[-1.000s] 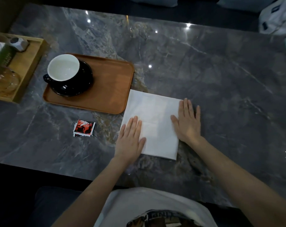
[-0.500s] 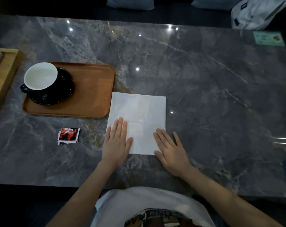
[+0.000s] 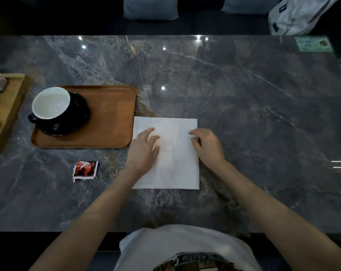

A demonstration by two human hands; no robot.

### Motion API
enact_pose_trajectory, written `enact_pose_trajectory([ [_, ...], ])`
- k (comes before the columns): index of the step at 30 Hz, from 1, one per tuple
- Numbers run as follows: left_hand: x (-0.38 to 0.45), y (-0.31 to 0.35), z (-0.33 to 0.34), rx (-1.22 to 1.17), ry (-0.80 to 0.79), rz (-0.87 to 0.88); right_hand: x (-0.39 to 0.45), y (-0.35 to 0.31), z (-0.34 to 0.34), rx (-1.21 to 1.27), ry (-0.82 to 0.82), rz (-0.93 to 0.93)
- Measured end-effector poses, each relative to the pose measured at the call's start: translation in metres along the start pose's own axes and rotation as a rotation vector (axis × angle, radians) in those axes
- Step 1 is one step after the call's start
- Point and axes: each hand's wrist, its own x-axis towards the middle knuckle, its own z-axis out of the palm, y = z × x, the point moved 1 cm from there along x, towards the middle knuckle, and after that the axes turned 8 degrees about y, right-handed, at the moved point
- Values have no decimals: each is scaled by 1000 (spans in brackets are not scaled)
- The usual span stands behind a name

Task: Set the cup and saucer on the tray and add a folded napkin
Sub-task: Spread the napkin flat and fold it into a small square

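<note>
Neither grip holds anything outright: the left hand (image 3: 144, 151) lies loosely on the left half of the napkin (image 3: 177, 159), fingers slightly curled and spread on the paper, while the right hand (image 3: 208, 145) rests at the napkin's right edge with its fingertips bent as if working at the border. Whether those fingertips have pinched up a layer is too small to tell; no corner is visibly lifted. The napkin lies flat on the desk (image 3: 253, 114) as a white square, close in front of the person, its far-left corner just beside the near-right corner of the tray (image 3: 111, 118) but not on it.

A small red-and-black packet (image 3: 85, 171) sits on the desk to the left of the napkin, apart from everything else.

Farther off, the wooden tray carries the black saucer (image 3: 75, 124) on its left part, with the cup (image 3: 51, 103), white inside and empty, upright on the saucer. That half of the task looks complete. The tray's right part is bare wood, room enough, by my judgement, for the napkin.

What remains is the napkin: it probably needs a further fold and must then be moved onto the tray beside the saucer.
</note>
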Motion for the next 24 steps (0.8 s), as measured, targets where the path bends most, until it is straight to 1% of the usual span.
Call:
enact_pose_trajectory([
  [2, 22, -8, -4, 36, -51, 7, 18, -2, 0, -109, -69, -27],
  [6, 57, -20, -11, 183, -148, 95, 46, -3, 0, -340, -267, -41],
  [9, 76, -24, -18, 244, -254, 80, 59, -3, 1, -363, -353, -40],
  [12, 93, -27, -21, 221, -384, 32, 71, -2, 2, -353, -391, -2],
  [16, 102, -23, -23, 213, -402, -3, 83, -7, 2, -407, -462, 21],
  [20, 102, -23, -24, 224, -392, -1, 92, -13, 4, -443, -473, 34],
  [24, 106, -23, -26, 250, -458, -39, 99, -18, 3, -462, -547, 25],
])
